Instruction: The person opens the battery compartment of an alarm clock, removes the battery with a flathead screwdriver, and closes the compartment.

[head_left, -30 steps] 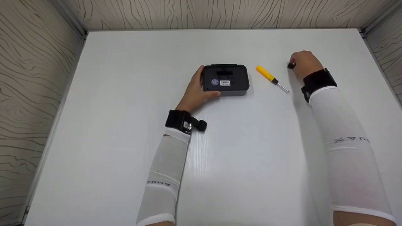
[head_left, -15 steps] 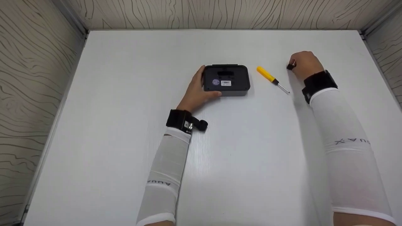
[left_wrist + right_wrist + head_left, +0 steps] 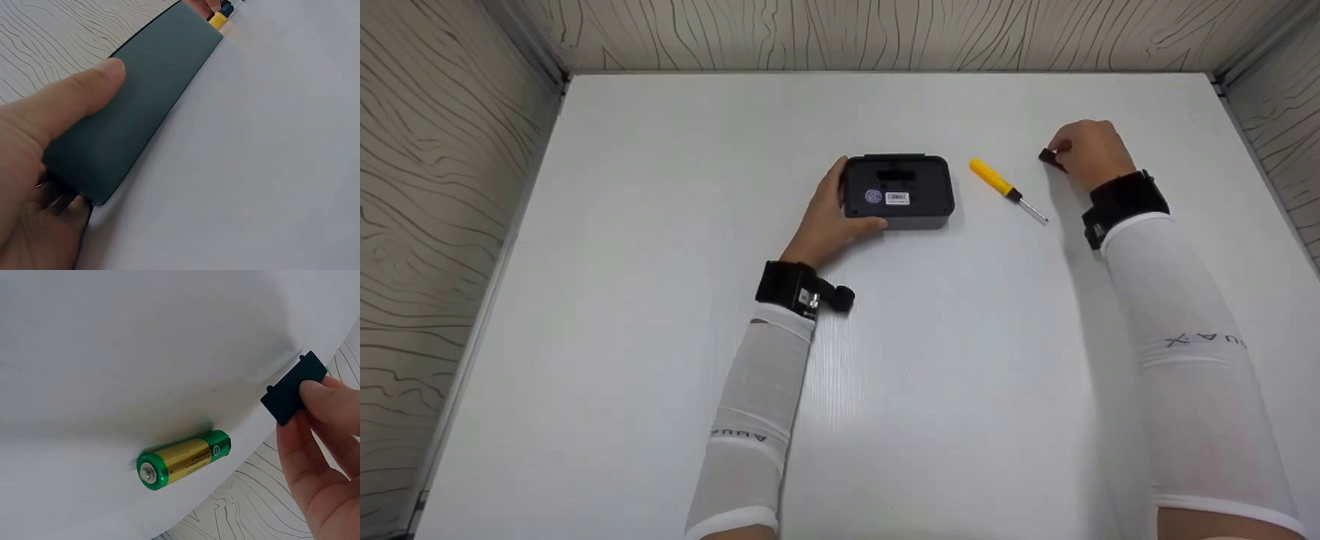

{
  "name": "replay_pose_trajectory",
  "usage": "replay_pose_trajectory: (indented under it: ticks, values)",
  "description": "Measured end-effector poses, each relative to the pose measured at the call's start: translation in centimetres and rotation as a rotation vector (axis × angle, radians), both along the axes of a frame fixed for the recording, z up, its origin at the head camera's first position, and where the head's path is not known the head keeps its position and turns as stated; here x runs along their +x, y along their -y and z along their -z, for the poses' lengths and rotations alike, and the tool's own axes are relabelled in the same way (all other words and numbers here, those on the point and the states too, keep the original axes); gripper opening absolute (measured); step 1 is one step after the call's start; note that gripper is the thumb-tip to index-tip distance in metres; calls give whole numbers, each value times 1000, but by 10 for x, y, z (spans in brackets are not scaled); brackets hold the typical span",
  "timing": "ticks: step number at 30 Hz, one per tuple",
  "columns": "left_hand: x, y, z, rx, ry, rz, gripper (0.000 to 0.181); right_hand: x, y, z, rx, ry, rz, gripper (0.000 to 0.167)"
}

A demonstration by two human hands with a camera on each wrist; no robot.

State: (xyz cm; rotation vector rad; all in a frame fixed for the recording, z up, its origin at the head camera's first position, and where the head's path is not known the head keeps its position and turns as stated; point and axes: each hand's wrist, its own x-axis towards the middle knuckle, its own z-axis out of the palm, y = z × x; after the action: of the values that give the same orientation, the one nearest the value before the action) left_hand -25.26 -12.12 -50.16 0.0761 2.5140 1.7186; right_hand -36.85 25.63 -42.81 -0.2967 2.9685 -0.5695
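Note:
My left hand (image 3: pixel 821 229) grips the left end of a black, box-shaped device (image 3: pixel 919 204). The thumb lies along its dark grey near side (image 3: pixel 149 84). The device's upturned face carries a round sticker, a white barcode label and an open rectangular battery slot (image 3: pixel 896 175). At the far right my right hand (image 3: pixel 1091 154) pinches a small black battery cover (image 3: pixel 287 395) with two tabs along one edge. A green and gold battery (image 3: pixel 185 460) lies on its side near that hand; the head view hides it.
A yellow-handled screwdriver (image 3: pixel 992 178) lies between the device and my right hand, its tip towards the near right. Wood-patterned panels (image 3: pixel 810 34) border the white table (image 3: pixel 660 225) at the back and sides.
The battery cover has turned in my right hand, so more of it shows in the head view. My left hand and the device have stayed in place.

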Motion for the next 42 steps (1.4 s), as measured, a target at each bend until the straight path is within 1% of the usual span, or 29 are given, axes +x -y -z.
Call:
replay_pose_trajectory:
  ticks: [6, 12, 16, 25, 31, 36, 42]
  values:
    - [-1, -1, 0, 9, 3, -3, 122, -3, 8, -5, -50, -14, -16, 24]
    - [-3, -2, -1, 5, -1, -3, 122, -2, 27, -11, -67, -15, -28, 23]
    - [-3, -2, -2, -2, -7, -1, 122, 2, 42, -14, -81, -24, -44, 22]
    - [-4, -3, -2, -5, -11, -4, 121, 7, 84, -20, -152, -75, -122, 21]
    - [-5, -3, -1, -6, 4, -11, 121, 9, 113, -20, -182, -52, -162, 22]
    - [-6, -4, -1, -1, 11, -9, 121, 9, 127, -21, -200, -94, -193, 21]
    - [-6, -4, -1, 12, 2, -7, 121, 12, 139, -26, -251, -138, -213, 18]
